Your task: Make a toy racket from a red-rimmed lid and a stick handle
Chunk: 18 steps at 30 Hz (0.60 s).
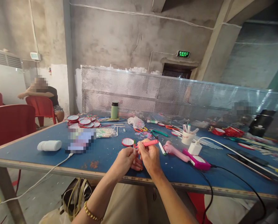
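Observation:
My left hand, a gold bead bracelet on its wrist, pinches a thin pale strip with a green and red upper end, held upright over the front of the table. Close against it, my right hand grips a red marker pen, its tip end pointing left towards the strip. Just behind my hands lies a round white disc with a red rim. A white marker with a green end rests to the right of my right hand.
Rimmed discs pile up at the back left near a green bottle. A white bottle lies left. Pliers, a cup of markers, a purple device and cables occupy the right. A person sits beyond the table.

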### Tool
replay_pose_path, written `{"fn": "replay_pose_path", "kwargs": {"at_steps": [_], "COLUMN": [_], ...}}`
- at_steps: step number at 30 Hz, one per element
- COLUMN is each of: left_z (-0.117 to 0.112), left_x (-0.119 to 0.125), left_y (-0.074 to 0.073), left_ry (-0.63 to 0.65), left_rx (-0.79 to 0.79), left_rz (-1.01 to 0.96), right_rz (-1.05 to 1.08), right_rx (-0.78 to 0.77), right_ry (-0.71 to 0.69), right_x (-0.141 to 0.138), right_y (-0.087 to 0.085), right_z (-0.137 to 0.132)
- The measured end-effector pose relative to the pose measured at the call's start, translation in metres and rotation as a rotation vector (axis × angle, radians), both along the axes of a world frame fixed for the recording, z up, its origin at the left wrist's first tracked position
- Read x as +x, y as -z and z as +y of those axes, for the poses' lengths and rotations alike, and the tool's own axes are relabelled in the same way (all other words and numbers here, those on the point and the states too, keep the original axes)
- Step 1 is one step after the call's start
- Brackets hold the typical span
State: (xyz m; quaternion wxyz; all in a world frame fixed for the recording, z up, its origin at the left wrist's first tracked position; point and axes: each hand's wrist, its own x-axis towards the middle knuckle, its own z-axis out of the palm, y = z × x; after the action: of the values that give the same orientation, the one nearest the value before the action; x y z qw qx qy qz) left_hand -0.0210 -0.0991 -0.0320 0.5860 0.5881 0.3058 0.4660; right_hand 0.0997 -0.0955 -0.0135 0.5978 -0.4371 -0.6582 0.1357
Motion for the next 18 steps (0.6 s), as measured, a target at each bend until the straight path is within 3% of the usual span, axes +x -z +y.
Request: {"fn": "replay_pose_path", "kwargs": {"at_steps": [6, 18], "left_z": [0.0015, 0.0068], "left_x": [-0.0001, 0.0019], "left_y": [0.0031, 0.0097], "left_ry": [-0.001, -0.017], "left_rx": [0.0, 0.014], "left_rz": [0.006, -0.011], "right_rz": [-0.037, -0.059], "right_rx": [0.023, 0.04], "right_ry": [0.069, 0.079], "right_x": [0.0014, 0.0016], "right_y": [0.0032, 0.0037], "right_z": [0.0025, 0.0025]}}
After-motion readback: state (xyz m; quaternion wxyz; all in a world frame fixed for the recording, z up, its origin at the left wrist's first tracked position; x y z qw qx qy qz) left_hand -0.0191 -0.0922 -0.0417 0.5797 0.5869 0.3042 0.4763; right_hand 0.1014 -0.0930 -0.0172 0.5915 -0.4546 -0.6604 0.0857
